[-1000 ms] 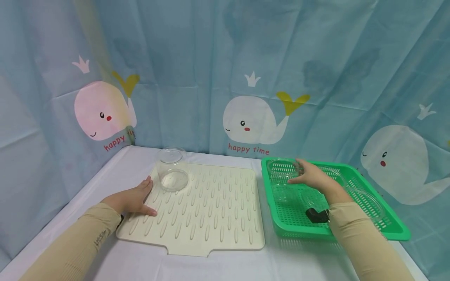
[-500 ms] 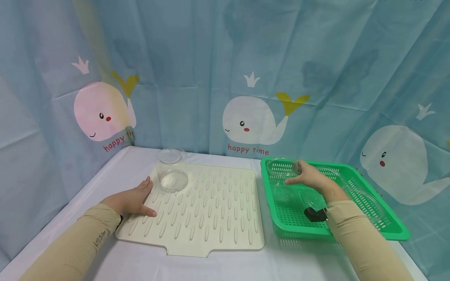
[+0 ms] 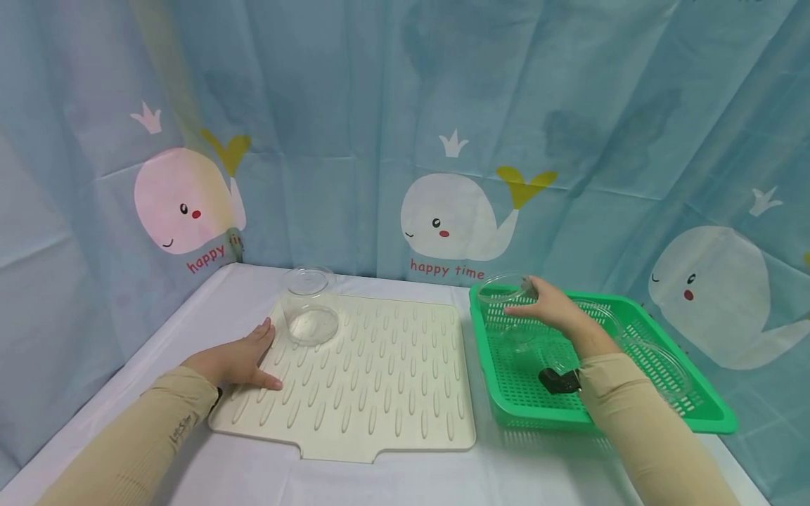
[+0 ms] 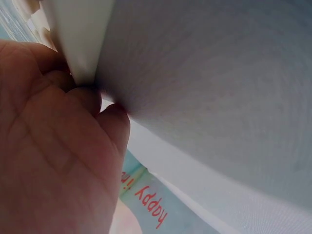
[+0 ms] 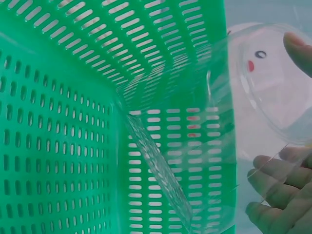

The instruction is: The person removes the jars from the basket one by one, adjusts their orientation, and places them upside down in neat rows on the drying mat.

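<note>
In the head view my left hand (image 3: 237, 362) rests at the left edge of a cream ridged draining board (image 3: 380, 414). The left wrist view shows its fingertips against the board's edge, close over the white cloth. My right hand (image 3: 550, 309) holds a clear plastic tub (image 3: 506, 316) near its rim, at the back left of a green basket (image 3: 715, 420). Seen from the right wrist, the tub (image 5: 170, 165) tilts, its base inside the basket and its mouth beyond the basket wall; thumb and fingers are at opposite sides of the mouth.
Another clear tub (image 3: 310, 316) stands at the board's back left corner. More clear containers (image 3: 664, 369) lie in the basket, partly behind the right forearm. A black wrist camera (image 3: 559, 381) hangs below the right wrist. A blue curtain (image 3: 354, 140) with whales rises behind the table.
My right hand has risen and shifted slightly left, lifting the tub's rim above the basket's back edge and tilting the tub. The left hand and board have stayed put.
</note>
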